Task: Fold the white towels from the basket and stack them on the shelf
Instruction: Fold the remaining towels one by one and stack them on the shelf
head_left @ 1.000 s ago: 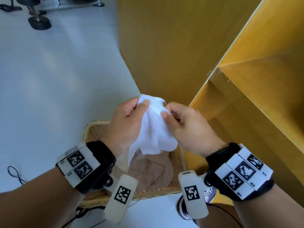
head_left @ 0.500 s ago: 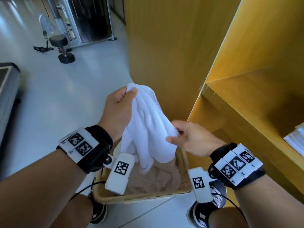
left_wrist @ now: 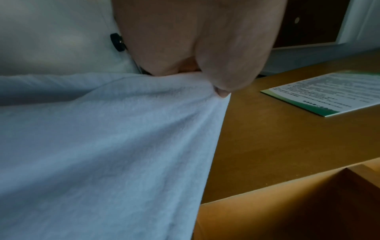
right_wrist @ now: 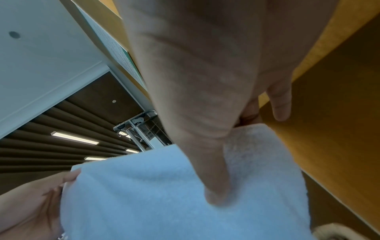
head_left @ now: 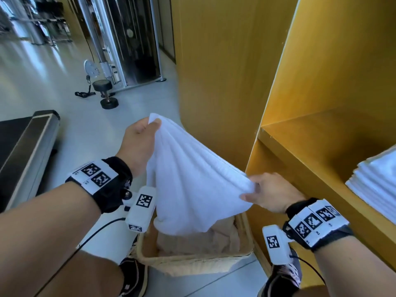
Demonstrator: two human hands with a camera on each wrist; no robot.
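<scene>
The big yellow wooden shelf (head_left: 321, 146) stands on the right, with a stack of folded white towels (head_left: 372, 185) on it. A soft, fuzzy white towel (head_left: 192, 179) hangs stretched between both hands, above the woven basket (head_left: 192, 264) on the floor. The left hand (head_left: 139, 144) pinches its top corner up high. The right hand (head_left: 272, 194) pinches the other corner lower, near the shelf edge. A green-edged paper (left_wrist: 329, 91) has print too small to read.
</scene>
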